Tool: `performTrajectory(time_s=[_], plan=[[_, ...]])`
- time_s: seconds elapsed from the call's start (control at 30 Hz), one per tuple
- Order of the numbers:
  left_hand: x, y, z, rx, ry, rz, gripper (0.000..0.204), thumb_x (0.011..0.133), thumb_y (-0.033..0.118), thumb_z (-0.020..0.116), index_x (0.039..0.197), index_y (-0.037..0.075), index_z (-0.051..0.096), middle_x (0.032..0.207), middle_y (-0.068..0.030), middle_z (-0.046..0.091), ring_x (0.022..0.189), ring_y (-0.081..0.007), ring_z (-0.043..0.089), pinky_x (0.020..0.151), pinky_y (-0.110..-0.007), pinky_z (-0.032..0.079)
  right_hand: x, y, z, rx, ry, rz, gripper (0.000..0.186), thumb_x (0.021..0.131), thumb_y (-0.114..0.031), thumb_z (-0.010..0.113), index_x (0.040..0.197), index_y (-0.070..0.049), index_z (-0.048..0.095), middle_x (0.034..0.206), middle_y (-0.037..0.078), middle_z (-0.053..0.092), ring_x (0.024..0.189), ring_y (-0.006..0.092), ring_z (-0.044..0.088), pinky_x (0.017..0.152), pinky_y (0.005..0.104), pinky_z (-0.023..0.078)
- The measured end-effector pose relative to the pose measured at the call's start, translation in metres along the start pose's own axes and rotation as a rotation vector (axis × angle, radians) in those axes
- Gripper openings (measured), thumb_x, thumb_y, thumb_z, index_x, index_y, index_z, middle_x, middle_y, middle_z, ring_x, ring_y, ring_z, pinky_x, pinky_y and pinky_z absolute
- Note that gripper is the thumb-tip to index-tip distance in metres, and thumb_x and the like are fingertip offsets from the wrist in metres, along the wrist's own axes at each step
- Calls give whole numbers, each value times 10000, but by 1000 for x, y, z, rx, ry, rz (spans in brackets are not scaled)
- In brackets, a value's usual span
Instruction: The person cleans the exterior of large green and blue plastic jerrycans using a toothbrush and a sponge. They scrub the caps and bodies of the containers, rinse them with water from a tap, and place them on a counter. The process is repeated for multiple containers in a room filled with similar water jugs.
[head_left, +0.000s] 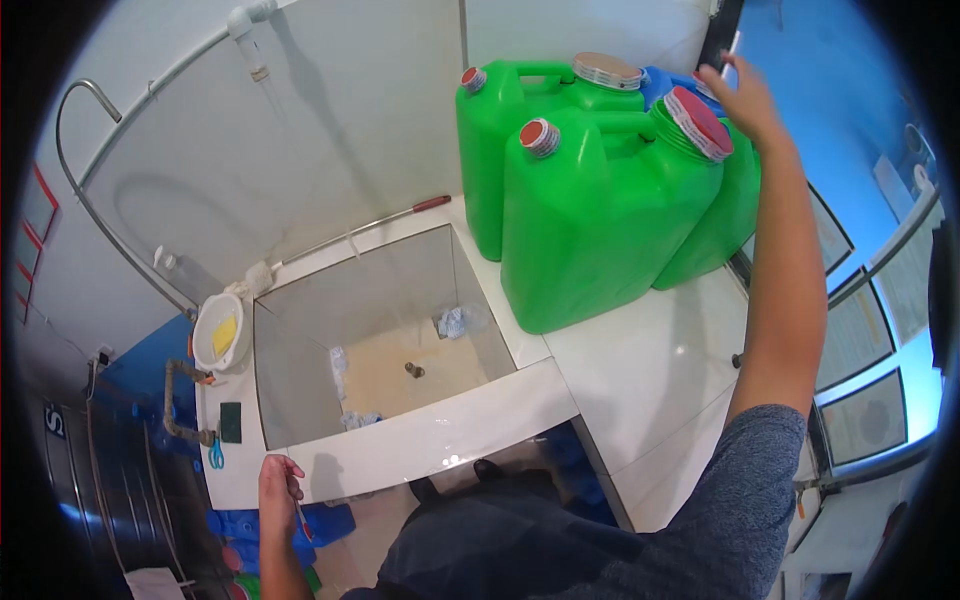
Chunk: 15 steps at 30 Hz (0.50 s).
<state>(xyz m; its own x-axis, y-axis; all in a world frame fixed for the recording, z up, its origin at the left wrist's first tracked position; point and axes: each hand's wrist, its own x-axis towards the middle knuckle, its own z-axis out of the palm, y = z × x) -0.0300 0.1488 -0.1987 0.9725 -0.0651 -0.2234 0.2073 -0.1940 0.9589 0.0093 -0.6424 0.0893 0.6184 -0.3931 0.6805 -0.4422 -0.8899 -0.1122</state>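
My right hand is raised at the upper right, just above green jerrycans with red-topped caps and a blue one behind them. Its fingers are at a slim white object against a dark strip; whether they grip it is unclear. Low at the left, my left hand has curled fingers around a thin red-and-white item, too small to identify, beside the front ledge of a tiled basin.
A white bowl with a yellow sponge, a green pad and blue scissors lie left of the basin. A long red-handled rod rests on the back ledge. Pipes line the walls; framed sheets stand at the right; blue containers sit below the counter.
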Motion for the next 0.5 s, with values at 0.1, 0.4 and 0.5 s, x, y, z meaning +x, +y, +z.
performTrajectory(time_s=[0.1,0.4,0.5], plan=[[-6,4,16,-3,-15,4,357,1097,399,396,960,98,529,817,-16,567,574,-53,374,503,-226,345,27,17,26,16,-300,-17,734,992,-641,397,1536,-148,417,1579,198,379,1467,346,347,1193,470,275],[-42,-20,-4,-100,152,31,353,1090,422,414,981,109,534,791,-5,563,561,-45,364,497,-226,327,104,14,39,354,-500,-29,890,941,-785,320,1543,-137,418,1619,160,340,1509,346,279,1228,520,160],[-86,-32,-25,-181,362,-23,366,1079,458,417,973,131,539,789,13,557,570,-42,365,496,-231,296,117,-8,14,334,-95,-230,733,1050,-598,280,1549,-67,366,1582,183,394,1481,317,344,1230,408,211]])
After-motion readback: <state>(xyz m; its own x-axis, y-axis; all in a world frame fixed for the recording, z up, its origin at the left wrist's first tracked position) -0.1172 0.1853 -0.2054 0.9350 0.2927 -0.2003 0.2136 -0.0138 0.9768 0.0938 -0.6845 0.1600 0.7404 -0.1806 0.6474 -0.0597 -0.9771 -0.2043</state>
